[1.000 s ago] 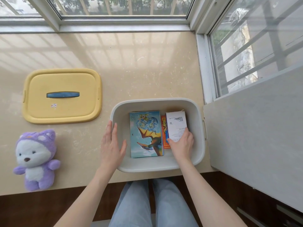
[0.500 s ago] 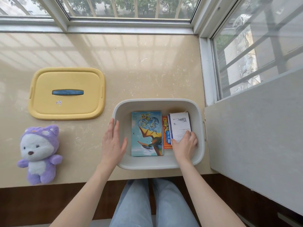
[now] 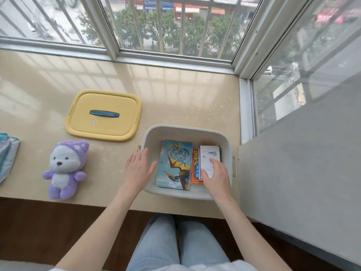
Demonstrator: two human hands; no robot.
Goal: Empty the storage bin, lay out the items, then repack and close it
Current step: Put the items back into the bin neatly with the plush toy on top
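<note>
The grey storage bin stands near the counter's front edge. Inside it lies a blue picture book on the left. To its right an orange book lies under a white booklet. My right hand rests on the white booklet's near end, fingers laid fairly flat on its cover and thumb along its left edge. Against the bin's left wall lies my left hand, fingers straight and thumb over the rim. The yellow lid with a blue handle lies flat to the bin's back left.
A purple and white plush toy lies on the counter left of the bin. A plastic packet shows at the far left edge. A grey slab borders the bin on the right. Windows close off the back and right.
The white booklet was tilted up in my right hand and now lies flat on the orange book. My left hand has stayed at the bin's left wall. The camera has tilted upward.
</note>
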